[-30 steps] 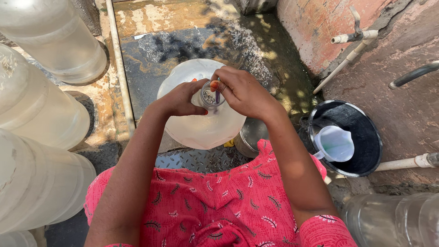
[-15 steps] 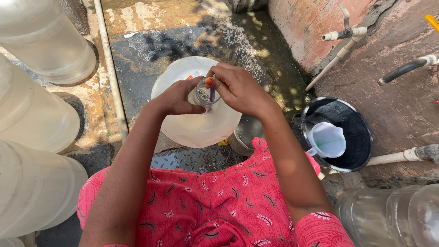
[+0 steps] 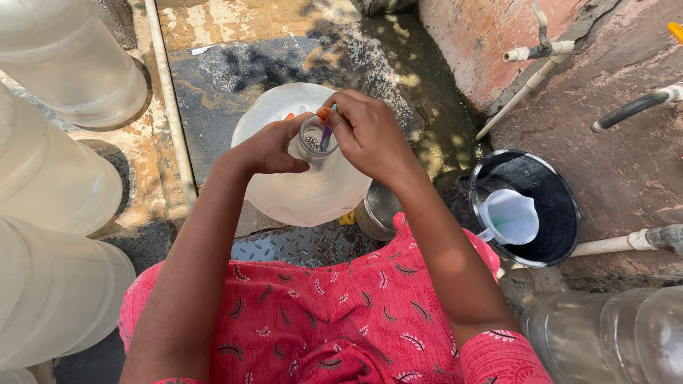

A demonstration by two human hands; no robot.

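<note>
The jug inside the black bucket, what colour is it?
The jug is white or very pale, seen in the head view.

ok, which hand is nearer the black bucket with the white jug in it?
Right. The right hand is at the neck of the big clear water bottle, on the side toward the black bucket; the left hand grips the neck's far side.

Three large translucent jugs (image 3: 50,178) stand in a row at left beside a white pipe (image 3: 169,99) that runs along the wet floor (image 3: 235,57). At right, a black bucket (image 3: 551,206) holds a white mug (image 3: 509,217), below a reddish wall (image 3: 469,43) with a pipe fitting (image 3: 537,50); clear bottles (image 3: 612,334) lie at lower right.
</note>
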